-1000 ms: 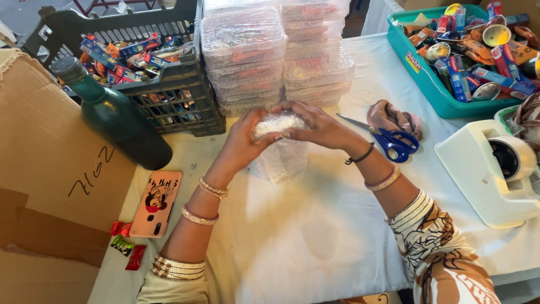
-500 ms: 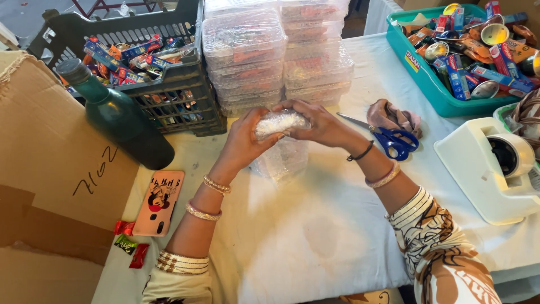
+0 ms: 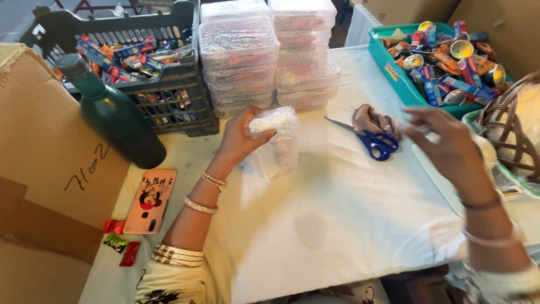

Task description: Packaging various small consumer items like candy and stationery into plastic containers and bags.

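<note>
Right hand (image 3: 444, 141) left wrapped bundle (image 3: 274, 123) | left hand (image 3: 241, 137) grips it

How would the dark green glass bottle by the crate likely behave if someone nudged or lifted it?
The green bottle looks thick-walled, so probably heavy for its size. It stands upright with a narrow neck over a broad base, so a low push likely slides it; a high push might tip it. If tipped, its round body would probably roll.

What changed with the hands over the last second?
The right hand let go of the clear plastic packet and swung out to the right, past the blue scissors. The left hand kept holding the packet in the same spot. Scissors, green bottle and phone stayed put.
</note>
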